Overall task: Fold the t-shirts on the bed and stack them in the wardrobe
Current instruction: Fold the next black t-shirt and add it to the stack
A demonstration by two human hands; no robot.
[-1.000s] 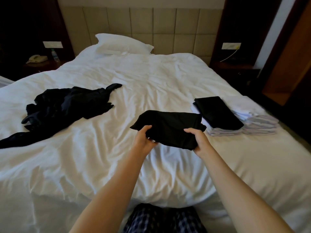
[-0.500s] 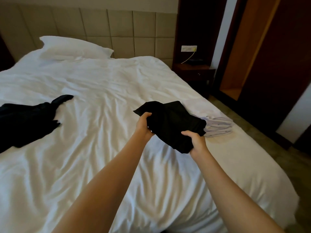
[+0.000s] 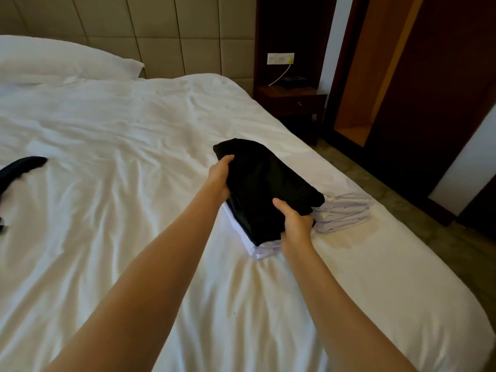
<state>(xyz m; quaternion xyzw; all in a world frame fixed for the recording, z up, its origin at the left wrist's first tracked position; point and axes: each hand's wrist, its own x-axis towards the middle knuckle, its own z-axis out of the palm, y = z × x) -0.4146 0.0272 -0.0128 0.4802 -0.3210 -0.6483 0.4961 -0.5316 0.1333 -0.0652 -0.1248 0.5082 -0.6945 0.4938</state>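
A folded black t-shirt lies over a stack of folded clothes near the bed's right edge. My left hand grips its left edge, thumb on top. At its near right corner my right hand holds it, thumb over the fabric. A second pile of folded white shirts sits just to the right. The end of an unfolded black garment shows at the far left of the white bed. The open wardrobe stands at the right, past the bed.
A white pillow lies at the padded headboard. A dark nightstand with a cable and a small device stands between the bed and the wardrobe. A strip of floor runs along the bed's right side.
Both hands carried the folded black t-shirt to the right and lowered it onto the stack of folded clothes. The view turned right, so the unfolded black pile has almost left the frame.
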